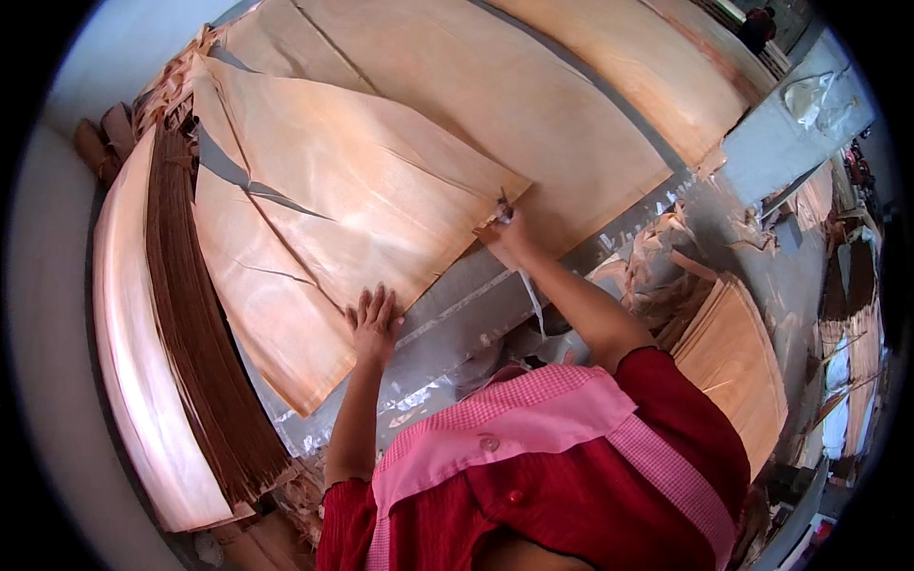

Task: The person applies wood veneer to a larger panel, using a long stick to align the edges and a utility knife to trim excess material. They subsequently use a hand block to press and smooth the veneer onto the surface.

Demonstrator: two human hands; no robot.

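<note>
A thin, pale wood veneer sheet (pixel 352 171) lies across the work table, its near edge running slantwise before me. My left hand (pixel 374 319) rests on that edge, palm down with fingers spread. Farther right, at the sheet's corner, my right hand (pixel 505 231) is closed around a small tool (pixel 504 202) with a narrow dark tip, its kind hard to make out. From below this hand hangs a narrow white strip (pixel 533 297). Long dark splits (pixel 276 233) run through the veneer on the left, and another large veneer sheet (pixel 533 114) lies beneath and beyond it.
A tall veneer stack (pixel 162 343) with dark edges stands at the left. More veneer sheets (pixel 728 362) lean at my right, near torn scraps (pixel 652 252). A pale flat board (pixel 795 114) sits at the far right. The grey table edge (pixel 447 328) passes in front of me.
</note>
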